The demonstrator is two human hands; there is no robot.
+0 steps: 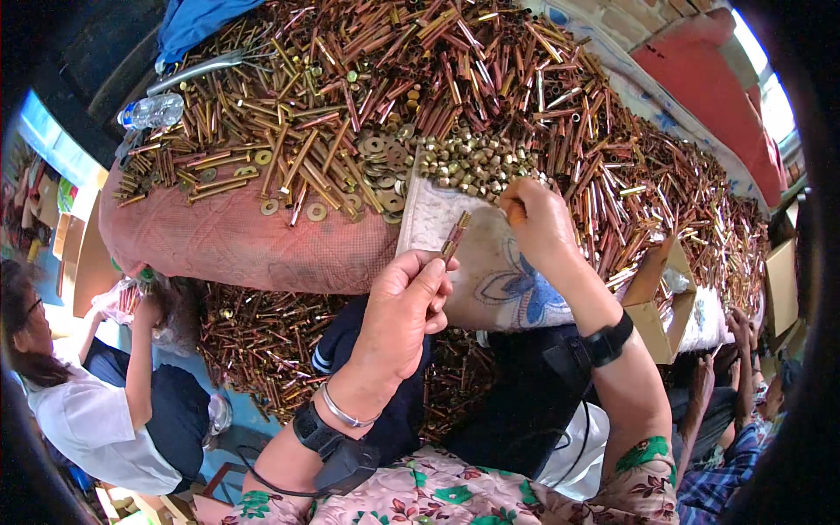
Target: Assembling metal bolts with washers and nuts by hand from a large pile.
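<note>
My left hand is closed around a brassy bolt with a coppery sleeve, its tip pointing up and away from me. Just beyond it and to the right, my right hand has its fingers pinched together at the near edge of a heap of small brassy nuts. Whatever those fingers hold, if anything, is hidden. Left of the nuts lie flat round washers, and further left a spread of long bolts. Behind everything rises a big pile of coppery sleeves.
A pink cloth and a white flowered cloth cover the work surface. A plastic bottle lies at the far left. An open cardboard box stands to the right. Other people sit at both sides, one in a white shirt.
</note>
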